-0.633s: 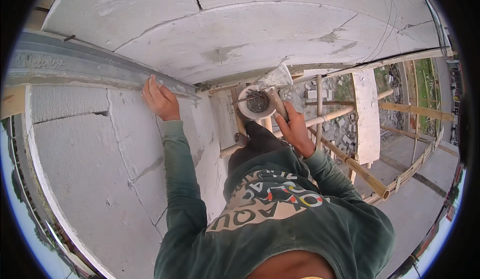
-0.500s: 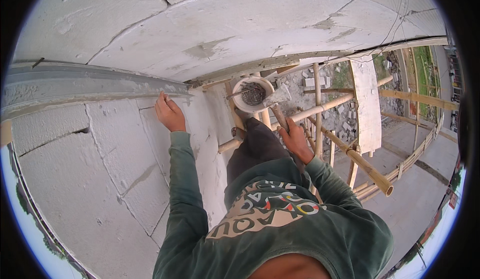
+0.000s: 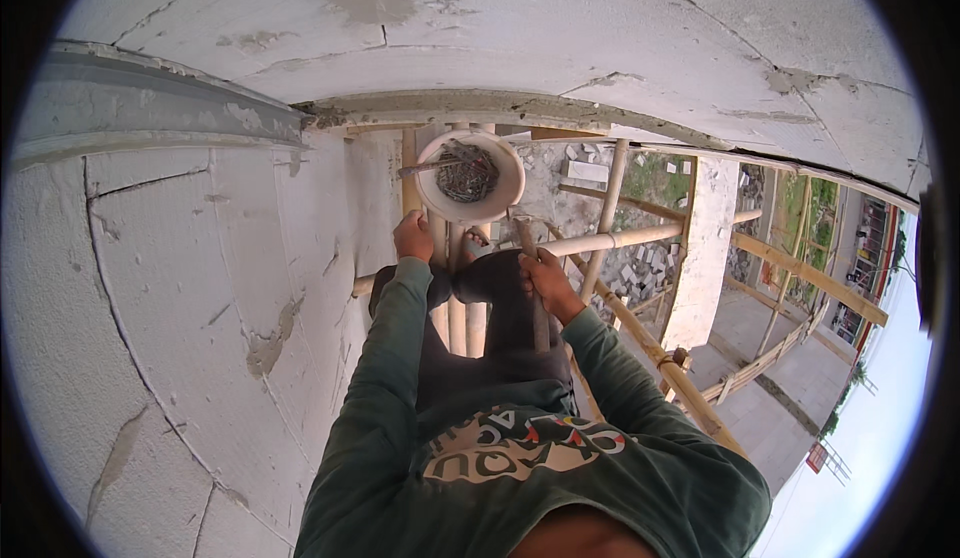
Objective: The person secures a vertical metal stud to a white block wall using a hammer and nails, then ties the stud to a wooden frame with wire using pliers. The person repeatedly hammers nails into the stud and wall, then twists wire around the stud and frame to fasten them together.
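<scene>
My right hand [image 3: 550, 283] is wrapped round the wooden handle of a hammer [image 3: 527, 238]. Its head points away from me beside the bucket and shows almost edge-on. My left hand [image 3: 413, 236] is closed, just below the bucket's left side; anything within its fingers is hidden. A round, pale bucket [image 3: 512, 158] stands ahead of my knees. Inside lie many thin, dark metal pieces [image 3: 468, 173] that look like nails. A thin bar or handle [image 3: 425, 168] sticks out over the left rim.
Pale block walls [image 3: 200, 318] rise at left and ahead, with a grey metal channel [image 3: 170, 103] along the left one. Bamboo poles [image 3: 458, 328] lie under me. More scaffold poles [image 3: 610, 198] and a plank [image 3: 700, 258] stand at right, above rubble [image 3: 640, 268] far below.
My left hand has come down from the metal channel toward the bucket. My right hand still grips the hammer, now turned more edge-on and lower. The view has shifted toward the bucket.
</scene>
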Motion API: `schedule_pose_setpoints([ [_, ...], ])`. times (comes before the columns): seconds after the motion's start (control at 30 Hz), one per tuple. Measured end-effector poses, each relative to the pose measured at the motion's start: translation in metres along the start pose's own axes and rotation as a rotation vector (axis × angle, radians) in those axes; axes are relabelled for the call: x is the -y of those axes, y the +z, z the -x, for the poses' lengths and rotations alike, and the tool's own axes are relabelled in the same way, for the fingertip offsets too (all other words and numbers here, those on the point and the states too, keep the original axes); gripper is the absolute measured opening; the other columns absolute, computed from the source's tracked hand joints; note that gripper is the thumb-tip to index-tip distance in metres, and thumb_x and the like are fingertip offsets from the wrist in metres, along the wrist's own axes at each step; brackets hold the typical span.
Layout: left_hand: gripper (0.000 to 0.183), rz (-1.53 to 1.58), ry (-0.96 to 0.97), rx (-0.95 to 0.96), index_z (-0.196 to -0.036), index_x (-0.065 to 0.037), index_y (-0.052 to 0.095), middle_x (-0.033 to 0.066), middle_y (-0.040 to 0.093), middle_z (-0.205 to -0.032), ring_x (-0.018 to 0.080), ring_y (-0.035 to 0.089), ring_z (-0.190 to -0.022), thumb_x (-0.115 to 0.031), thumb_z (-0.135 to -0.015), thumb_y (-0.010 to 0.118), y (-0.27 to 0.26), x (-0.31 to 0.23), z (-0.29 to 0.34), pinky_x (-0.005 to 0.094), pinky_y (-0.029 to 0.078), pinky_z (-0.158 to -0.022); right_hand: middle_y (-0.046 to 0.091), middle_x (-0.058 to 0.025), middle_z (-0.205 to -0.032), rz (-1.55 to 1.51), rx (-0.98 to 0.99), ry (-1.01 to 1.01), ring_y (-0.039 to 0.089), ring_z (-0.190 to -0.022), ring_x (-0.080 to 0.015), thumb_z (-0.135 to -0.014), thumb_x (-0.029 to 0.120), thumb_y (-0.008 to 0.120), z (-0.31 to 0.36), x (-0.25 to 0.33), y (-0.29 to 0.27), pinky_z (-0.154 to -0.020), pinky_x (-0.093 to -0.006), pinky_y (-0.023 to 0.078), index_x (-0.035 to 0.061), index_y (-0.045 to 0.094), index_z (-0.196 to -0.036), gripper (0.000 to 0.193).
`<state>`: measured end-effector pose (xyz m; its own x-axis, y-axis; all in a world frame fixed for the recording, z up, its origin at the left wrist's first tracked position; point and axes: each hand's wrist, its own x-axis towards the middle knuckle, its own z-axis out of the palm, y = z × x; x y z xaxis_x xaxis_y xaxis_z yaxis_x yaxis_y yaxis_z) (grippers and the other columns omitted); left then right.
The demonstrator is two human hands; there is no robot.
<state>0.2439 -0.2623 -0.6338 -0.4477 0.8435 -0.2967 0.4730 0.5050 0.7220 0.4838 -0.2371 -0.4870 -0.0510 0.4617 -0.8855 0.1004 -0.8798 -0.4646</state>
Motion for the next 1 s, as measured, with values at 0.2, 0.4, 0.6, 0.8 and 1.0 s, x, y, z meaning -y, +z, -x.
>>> schedule_pose_setpoints([
  [0.2, 0.021, -0.026, -0.102, 0.286, -0.098, -0.003, 0.068, 0.0183, 0.069, -0.096, 0.0359, 0.064, -0.096, -0.017, -0.087, 0.057, 0.145, 0.061, -0.079, 0.0434, 0.049, -0.087, 0.046, -0.0011, -0.070, -0.003, -0.128, -0.183, 0.045, -0.049, -0.0106, -0.091, 0.018, 0.059, -0.129, -0.020, 0.001, -0.043, -0.0265, 0.038, 0.0057, 0.047, -0.090, 0.017],
  [0.4, 0.021, -0.331, -0.441, 0.309, -0.099, -0.008, 0.070, 0.0115, 0.070, -0.103, 0.0289, 0.070, -0.090, -0.021, -0.091, 0.056, 0.287, 0.106, -0.144, 0.0409, 0.057, -0.077, 0.047, 0.0009, -0.068, 0.015, -0.064, -0.332, 0.043, -0.047, -0.0071, -0.093, 0.017, 0.059, -0.200, -0.052, -0.003, -0.042, -0.0233, 0.035, 0.0028, 0.050, -0.101, 0.018],
  [0.6, 0.024, -0.492, -0.457, 0.313, -0.101, -0.009, 0.071, 0.0144, 0.069, -0.107, 0.0314, 0.069, -0.097, -0.020, -0.094, 0.051, 0.322, 0.124, -0.153, 0.0435, 0.058, -0.077, 0.047, 0.0028, -0.068, -0.014, -0.045, -0.375, 0.042, -0.046, -0.0050, -0.095, 0.017, 0.059, -0.220, -0.074, 0.004, -0.041, -0.0221, 0.034, 0.0030, 0.048, -0.114, 0.026],
  [0.8, 0.027, -0.452, -0.438, 0.330, -0.103, -0.013, 0.072, 0.0115, 0.069, -0.110, 0.0282, 0.066, -0.105, -0.022, -0.094, 0.048, 0.277, 0.094, -0.143, 0.0403, 0.055, -0.086, 0.044, 0.0035, -0.064, -0.048, 0.006, -0.491, 0.041, -0.042, -0.0054, -0.094, 0.014, 0.056, -0.214, -0.075, 0.009, -0.038, -0.0224, 0.034, 0.0037, 0.048, -0.110, 0.021],
  [1.0, 0.022, -0.475, -0.069, 0.458, -0.098, -0.011, 0.071, 0.0157, 0.067, -0.107, 0.0330, 0.064, -0.103, -0.017, -0.090, 0.052, 0.216, 0.055, -0.109, 0.0412, 0.052, -0.087, 0.044, 0.0057, -0.061, 0.115, -0.052, -0.643, 0.039, -0.043, -0.0040, -0.094, 0.018, 0.058, -0.222, -0.084, 0.009, -0.038, -0.0224, 0.030, 0.0035, 0.052, -0.103, 0.018],
])
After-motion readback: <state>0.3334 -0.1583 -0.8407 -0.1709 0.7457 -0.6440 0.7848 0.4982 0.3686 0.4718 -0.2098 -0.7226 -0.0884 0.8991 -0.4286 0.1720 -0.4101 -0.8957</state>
